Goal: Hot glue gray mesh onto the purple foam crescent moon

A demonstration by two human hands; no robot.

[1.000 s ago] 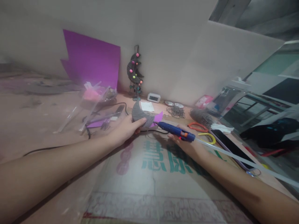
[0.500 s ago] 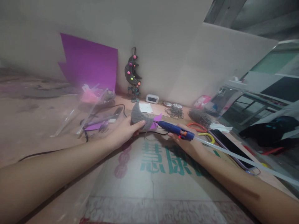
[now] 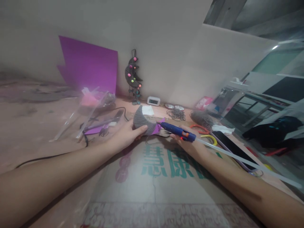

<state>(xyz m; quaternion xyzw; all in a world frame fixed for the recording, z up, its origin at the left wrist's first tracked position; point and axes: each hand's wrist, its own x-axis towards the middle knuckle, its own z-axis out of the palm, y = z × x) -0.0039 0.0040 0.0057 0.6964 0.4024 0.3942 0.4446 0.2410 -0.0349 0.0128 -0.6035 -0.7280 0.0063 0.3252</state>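
My left hand is closed on a crescent moon wound in grey yarn, thumb on its near face. At the crescent's right end a purple tip shows without yarn. My right hand grips a blue hot glue gun with a small red light lit. Its nozzle points left at the purple tip, and I cannot tell whether it touches. A long clear glue stick sticks out of the gun's back toward the lower right. Both hands are above a printed cardboard sheet.
Beyond my hands stand a small digital clock and a finished-looking moon hanging with coloured balls. Grey yarn, scissors and a phone lie to the right. Purple card leans on the wall; glue sticks lie left.
The gun's nozzle has shifted slightly along the crescent's purple tip. Both hands keep their hold, and the whole view has drifted a little.
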